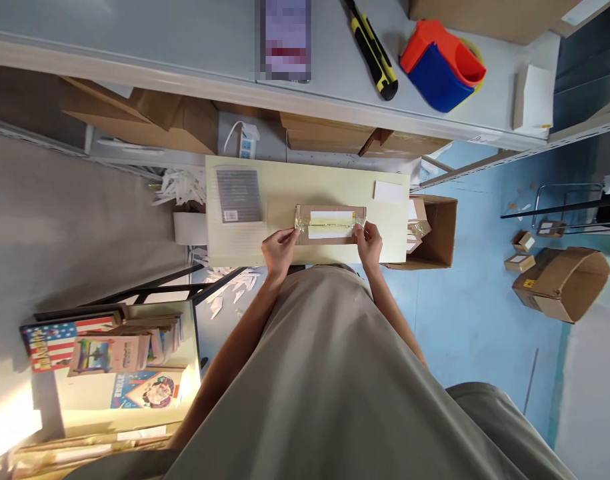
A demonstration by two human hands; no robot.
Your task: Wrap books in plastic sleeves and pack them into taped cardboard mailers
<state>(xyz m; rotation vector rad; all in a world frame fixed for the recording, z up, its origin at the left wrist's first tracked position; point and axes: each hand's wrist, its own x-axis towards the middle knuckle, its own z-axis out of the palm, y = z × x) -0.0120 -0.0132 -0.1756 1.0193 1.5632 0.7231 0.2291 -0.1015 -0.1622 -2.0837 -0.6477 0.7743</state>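
left hand (278, 251): pinching tape (335, 225) at one end | right hand (369, 245): pinching opposite end, seemingly holding it taut | box (332, 241): lying lengthwise beneath, apparently backing it

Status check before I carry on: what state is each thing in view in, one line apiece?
Parcel: held at both ends, label up
Left hand: pinching parcel's left end
Right hand: pinching parcel's right end
Near carton: open, small boxes inside
Far carton: open
Phone: screen lit, content blurred
Knife: set down, blade not visible
Tape dispenser: set down, unheld
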